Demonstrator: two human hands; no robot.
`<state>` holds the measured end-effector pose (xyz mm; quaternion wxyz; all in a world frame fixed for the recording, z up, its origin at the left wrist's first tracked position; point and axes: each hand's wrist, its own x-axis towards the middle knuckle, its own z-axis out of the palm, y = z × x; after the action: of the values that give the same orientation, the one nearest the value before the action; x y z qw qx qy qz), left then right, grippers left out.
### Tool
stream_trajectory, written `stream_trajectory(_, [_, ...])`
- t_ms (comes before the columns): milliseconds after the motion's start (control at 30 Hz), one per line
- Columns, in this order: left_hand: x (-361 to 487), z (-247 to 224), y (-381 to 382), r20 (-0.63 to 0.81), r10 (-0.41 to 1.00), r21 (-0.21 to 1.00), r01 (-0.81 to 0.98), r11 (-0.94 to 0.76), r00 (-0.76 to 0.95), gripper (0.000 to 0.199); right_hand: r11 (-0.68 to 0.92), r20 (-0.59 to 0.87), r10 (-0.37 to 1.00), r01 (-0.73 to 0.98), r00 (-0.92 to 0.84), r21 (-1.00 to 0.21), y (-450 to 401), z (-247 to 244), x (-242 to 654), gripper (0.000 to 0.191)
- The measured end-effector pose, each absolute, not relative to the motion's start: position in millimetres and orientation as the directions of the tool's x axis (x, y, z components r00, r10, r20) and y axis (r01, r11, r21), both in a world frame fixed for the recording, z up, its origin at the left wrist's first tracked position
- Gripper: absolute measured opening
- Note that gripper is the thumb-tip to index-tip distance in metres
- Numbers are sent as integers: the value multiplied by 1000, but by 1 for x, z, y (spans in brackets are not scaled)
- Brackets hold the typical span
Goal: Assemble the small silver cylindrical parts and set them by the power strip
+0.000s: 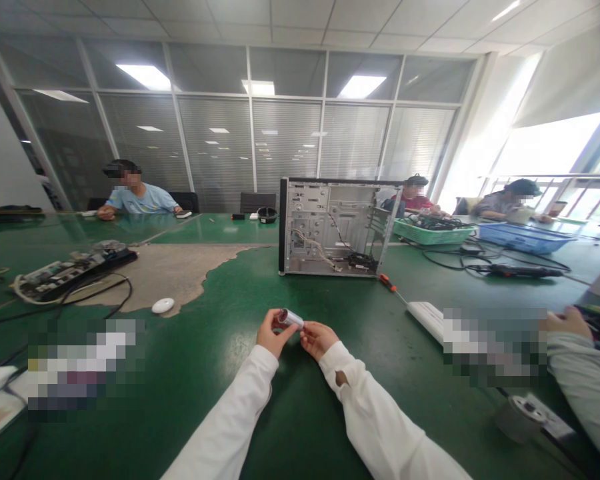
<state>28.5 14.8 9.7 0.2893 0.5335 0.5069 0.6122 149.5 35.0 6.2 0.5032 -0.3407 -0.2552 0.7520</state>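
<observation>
A small silvery cylinder [293,319] with a darker, reddish left end is held above the green table, lying sideways and a little tilted. My left hand [271,337] is closed around its left part, thumb in front. With curled fingers, my right hand [320,339] pinches at the cylinder's right end. What kind of part it is I cannot make out. Beyond my hands stands an open computer case [337,230], upright, with loose cables inside. Near its lower right corner lies a screwdriver [387,283] with an orange and black handle.
At left are a white oval object [163,306] and a loaded black power strip [80,270]. Green [433,231] and blue [525,239] baskets stand back right. A co-worker's hand [570,330] works at right, near a grey metal cylinder [520,419]. Several people sit across the table.
</observation>
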Motion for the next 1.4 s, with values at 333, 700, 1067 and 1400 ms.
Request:
stream_trajectory(333, [29,28,-1,516,856,763,459,-455,-9,36,-428,-323,904,-574,-281,-698,30,16,150,11])
stream_trajectory(700, [35,29,-6,514,849,733,451,-510,124,51,-281,-195,959,-571,-208,-772,30,15,151,31])
stream_trajectory(1067, [37,12,3,512,858,715,529,-457,50,42,110,101,994,-341,44,-933,33,14,152,32])
stream_trajectory(1400, [32,7,8,502,865,681,617,-394,-2,39,481,476,866,0,-156,-876,9,29,145,31])
